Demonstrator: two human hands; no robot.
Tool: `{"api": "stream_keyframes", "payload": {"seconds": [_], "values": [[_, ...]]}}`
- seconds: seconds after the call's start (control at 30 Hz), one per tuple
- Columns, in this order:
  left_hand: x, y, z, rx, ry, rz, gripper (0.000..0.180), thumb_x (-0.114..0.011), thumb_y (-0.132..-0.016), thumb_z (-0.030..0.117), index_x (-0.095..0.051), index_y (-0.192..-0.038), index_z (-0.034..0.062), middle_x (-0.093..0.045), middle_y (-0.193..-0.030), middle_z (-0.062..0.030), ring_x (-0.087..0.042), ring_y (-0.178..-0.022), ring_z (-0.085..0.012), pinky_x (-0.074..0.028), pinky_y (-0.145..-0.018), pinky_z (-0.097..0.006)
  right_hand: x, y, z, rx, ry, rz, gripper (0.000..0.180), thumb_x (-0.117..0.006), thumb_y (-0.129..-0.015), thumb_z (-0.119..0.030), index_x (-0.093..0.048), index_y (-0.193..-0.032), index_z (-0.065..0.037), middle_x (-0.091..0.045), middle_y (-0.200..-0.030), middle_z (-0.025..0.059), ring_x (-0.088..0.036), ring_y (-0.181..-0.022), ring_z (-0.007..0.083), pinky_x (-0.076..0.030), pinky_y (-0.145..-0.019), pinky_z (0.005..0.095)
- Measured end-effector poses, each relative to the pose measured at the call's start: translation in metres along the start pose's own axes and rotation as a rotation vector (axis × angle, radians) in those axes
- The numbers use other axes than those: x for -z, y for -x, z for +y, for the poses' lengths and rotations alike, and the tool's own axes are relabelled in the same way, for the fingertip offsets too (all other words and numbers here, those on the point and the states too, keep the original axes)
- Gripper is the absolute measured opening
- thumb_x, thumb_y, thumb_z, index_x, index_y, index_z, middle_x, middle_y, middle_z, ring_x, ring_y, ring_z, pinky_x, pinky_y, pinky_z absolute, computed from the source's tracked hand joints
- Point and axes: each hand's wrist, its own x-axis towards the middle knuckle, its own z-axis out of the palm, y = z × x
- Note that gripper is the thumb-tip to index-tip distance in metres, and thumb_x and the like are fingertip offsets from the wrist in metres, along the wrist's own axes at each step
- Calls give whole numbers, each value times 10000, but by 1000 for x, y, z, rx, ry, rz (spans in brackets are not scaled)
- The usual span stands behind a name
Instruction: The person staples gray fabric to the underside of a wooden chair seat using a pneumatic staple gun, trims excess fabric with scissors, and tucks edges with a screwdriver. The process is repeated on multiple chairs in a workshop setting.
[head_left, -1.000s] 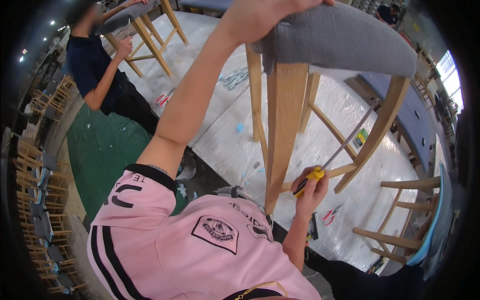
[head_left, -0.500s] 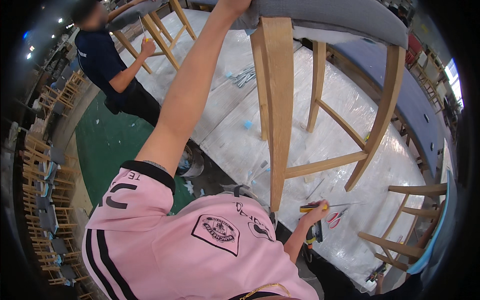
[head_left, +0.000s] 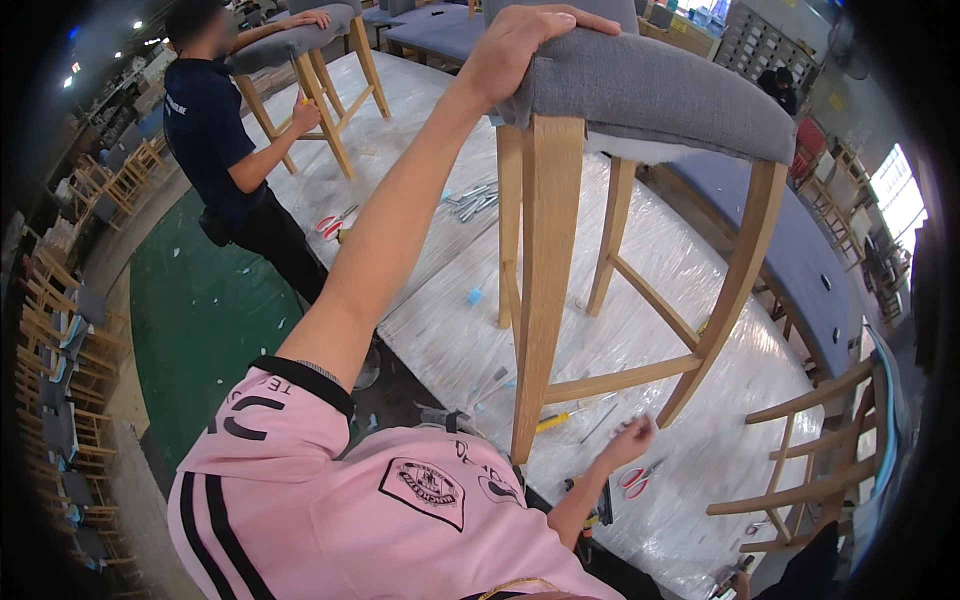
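Note:
My left hand lies over the corner of a grey upholstered seat, its fingers stretched across the fabric. The seat belongs to a wooden-legged chair standing upright on the plastic-covered table. Below and in front of the legs is my right hand, off the chair, with curled fingers; whatever they may hold is too small to make out. A tool with a yellow handle lies on the table behind the near leg. Red-handled scissors lie close to my right hand.
A co-worker stands at the far left beside another grey chair. Metal rods and more red-handled scissors lie on the table. Another chair lies on its side at the right. A long blue-grey padded surface runs behind.
The yellow-handled tool has left my right hand and lies on the table. The view has tilted up, bringing my left hand on the seat into sight.

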Motion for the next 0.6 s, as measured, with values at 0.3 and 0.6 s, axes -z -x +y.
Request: {"api": "stream_keyframes", "payload": {"seconds": [0.3, 0.6], "values": [[-21, -6, 30, 316, 618, 22, 1016, -61, -1040, 713, -689, -1285, -49, -656, -1362, -181, -571, -1307, -275, -344, -1192, -360, -151, 142, -388, 1177, 92, -480, 216, -809, -870, -212, -706, -812, -31, -644, -709, 50, -606, -650, 158, -458, -577, 289], [-29, -6, 34, 238, 440, 68, 863, -207, -1081, 627, -704, -1254, -56, -690, -1302, -172, -606, -1228, -243, -388, -1133, -341, -214, 158, -406, 1304, 61, -230, 261, -782, -864, -228, -652, -688, -86, -614, -667, 21, -549, -634, 214, -419, -582, 356]]}}
